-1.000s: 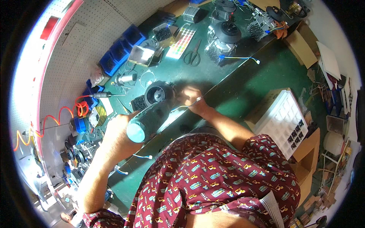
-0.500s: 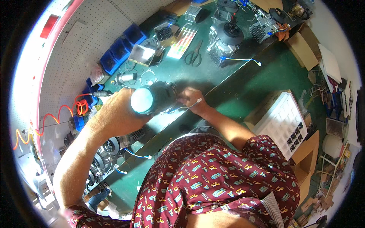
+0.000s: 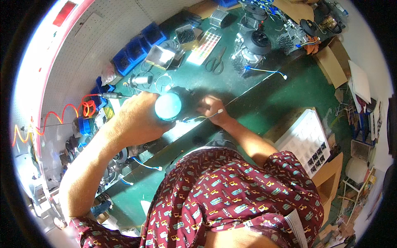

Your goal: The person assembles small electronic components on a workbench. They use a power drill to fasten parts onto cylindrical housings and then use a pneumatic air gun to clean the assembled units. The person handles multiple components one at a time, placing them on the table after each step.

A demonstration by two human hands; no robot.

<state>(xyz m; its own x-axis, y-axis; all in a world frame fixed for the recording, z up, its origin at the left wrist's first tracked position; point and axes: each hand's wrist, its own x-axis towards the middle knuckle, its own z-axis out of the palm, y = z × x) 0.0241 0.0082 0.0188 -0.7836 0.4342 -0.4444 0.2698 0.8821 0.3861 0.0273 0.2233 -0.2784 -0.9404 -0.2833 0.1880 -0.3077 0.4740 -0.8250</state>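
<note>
Green bench (image 3: 196, 76) by a perforated wall (image 3: 103, 41); left hand (image 3: 138, 120), fingers clamped on a teal-topped cylinder (image 3: 168, 106); right hand (image 3: 214, 108), finger closure unclear.

Left hand (image 3: 138, 120): lifted over the past second, its forearm swung outward to the left.
Teal-ended cylindrical tool (image 3: 168, 106), in left hand: formerly slanted, side showing; now end-on to the view, its end nearer the right hand (image 3: 214, 109) than a half second ago.
Black housing: open round face visible a second ago, now hidden behind hand and tool.
Pale pointed piece (image 3: 145, 205): newly visible beside the shirt (image 3: 231, 194).
</note>
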